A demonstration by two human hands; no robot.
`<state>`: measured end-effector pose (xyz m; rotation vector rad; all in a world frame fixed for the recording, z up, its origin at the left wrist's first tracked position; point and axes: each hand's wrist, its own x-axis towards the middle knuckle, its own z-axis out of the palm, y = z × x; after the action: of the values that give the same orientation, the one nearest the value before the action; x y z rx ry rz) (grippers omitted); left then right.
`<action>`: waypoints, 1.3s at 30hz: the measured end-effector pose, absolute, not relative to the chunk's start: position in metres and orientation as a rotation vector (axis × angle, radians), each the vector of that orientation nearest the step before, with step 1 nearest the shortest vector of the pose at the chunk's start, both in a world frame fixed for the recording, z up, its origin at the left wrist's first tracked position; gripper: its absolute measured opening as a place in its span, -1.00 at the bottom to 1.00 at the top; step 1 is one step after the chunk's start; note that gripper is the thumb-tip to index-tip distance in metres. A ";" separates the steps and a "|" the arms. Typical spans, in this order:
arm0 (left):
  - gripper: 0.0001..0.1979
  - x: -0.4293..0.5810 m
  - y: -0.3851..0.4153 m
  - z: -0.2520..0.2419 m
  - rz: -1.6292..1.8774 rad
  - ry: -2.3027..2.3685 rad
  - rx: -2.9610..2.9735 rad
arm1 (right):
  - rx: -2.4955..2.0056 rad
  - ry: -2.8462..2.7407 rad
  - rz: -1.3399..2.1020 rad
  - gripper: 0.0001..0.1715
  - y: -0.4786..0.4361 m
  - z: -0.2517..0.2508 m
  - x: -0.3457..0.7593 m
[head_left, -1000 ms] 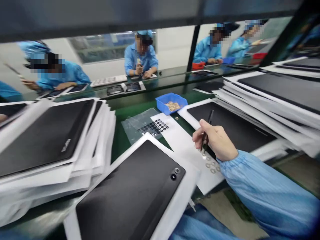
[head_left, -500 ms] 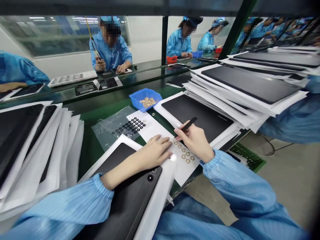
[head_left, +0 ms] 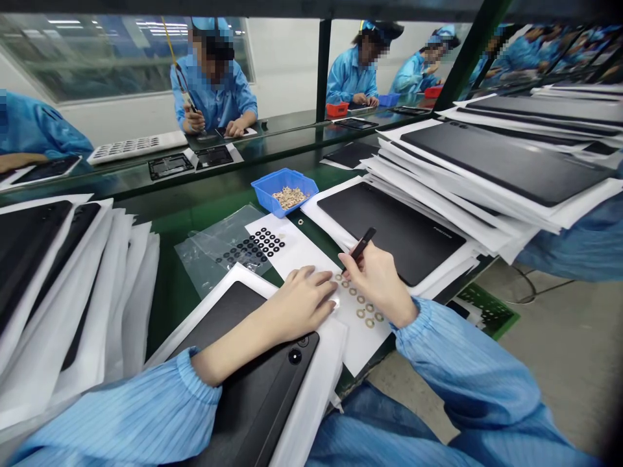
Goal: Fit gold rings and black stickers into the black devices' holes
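My right hand (head_left: 382,282) pinches a pair of black tweezers (head_left: 363,243), pointing down at a white sheet (head_left: 357,350). Their tips are hidden by the fingers, close to several small gold rings (head_left: 361,299) laid out on that sheet. My left hand (head_left: 299,301) lies with its fingers stretched out over the sheet's near side and the edge of a black tablet back (head_left: 257,383). Whether its fingertips touch a ring cannot be seen. The far part of the sheet carries rows of black rings (head_left: 265,241), partly under a clear plastic bag (head_left: 204,259).
A blue bin (head_left: 263,192) holds small gold parts. One black tablet panel (head_left: 389,227) lies on paper behind my right hand, with stacked panels (head_left: 506,159) farther right. Paper-separated panels (head_left: 102,305) lean at the left. Across the bench, a co-worker (head_left: 214,84) holds a corded tool.
My right hand and the tweezers have shifted slightly, with the tweezers now held a little more upright. My left hand stays in place. The view has moved a little.
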<state>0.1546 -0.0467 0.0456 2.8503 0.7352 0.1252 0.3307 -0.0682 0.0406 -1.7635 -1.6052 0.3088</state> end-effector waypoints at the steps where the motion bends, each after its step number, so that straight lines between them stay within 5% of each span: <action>1: -0.64 0.155 -0.047 0.046 0.127 0.737 2.850 | -1.767 -1.600 0.303 -0.86 -0.068 0.041 0.330; 39: -0.70 0.154 -0.045 0.045 0.201 0.687 2.844 | -1.599 -1.388 0.579 -0.82 -0.072 0.040 0.331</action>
<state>0.1542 -0.0452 0.0452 2.8437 0.6868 0.2008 0.3308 -0.0723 0.0404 -1.5987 -1.3880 0.5794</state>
